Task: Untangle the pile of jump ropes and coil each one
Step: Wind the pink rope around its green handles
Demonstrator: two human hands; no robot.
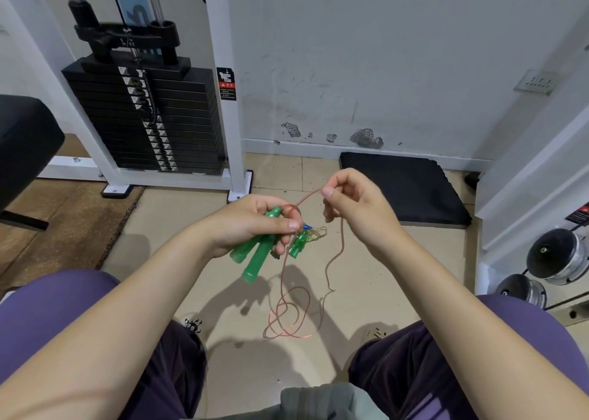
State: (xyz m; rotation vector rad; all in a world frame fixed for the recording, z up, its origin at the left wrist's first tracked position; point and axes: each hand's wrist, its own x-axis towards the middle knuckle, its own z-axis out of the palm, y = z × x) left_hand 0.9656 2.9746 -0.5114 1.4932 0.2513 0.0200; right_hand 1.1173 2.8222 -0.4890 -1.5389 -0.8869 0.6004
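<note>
Your left hand [251, 225] grips two green handles [255, 255]. Your right hand [353, 203] pinches the thin rope [339, 247], whose loops lie on the floor [191, 228].

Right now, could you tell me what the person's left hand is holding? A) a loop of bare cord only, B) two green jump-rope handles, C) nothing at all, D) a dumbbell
B: the left hand grips two green handles side by side, while the right hand pinches the reddish cord that trails down to loops on the floor.
</note>
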